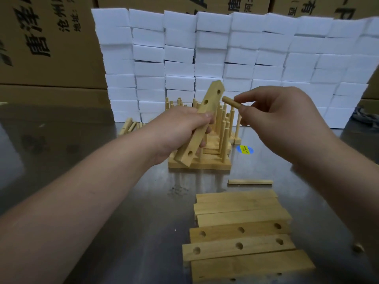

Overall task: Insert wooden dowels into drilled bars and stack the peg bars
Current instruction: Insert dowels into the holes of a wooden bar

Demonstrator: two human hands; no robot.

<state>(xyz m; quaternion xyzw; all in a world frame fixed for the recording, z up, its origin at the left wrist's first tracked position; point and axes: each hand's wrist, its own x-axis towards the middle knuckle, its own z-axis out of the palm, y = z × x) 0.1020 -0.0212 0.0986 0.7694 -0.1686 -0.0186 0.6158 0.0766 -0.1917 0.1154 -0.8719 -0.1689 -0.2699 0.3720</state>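
Note:
My left hand (180,132) grips a drilled wooden bar (207,111) around its middle, tilted with its top end leaning right; three holes show on its face. My right hand (287,115) pinches a short wooden dowel (230,101) between thumb and fingers, its free end pointing at the bar's top hole, a small gap away. Behind the held bar stands a stack of finished peg bars (217,140) with upright dowels. Several loose drilled bars (242,232) lie side by side on the metal table at the lower right.
A thin wooden strip (250,182) lies between the stack and the loose bars. A wall of white foam blocks (225,58) stands behind, cardboard boxes (45,48) beyond it. More peg bars (130,125) lie at the back left. A blue-yellow sticker (244,150) is on the table.

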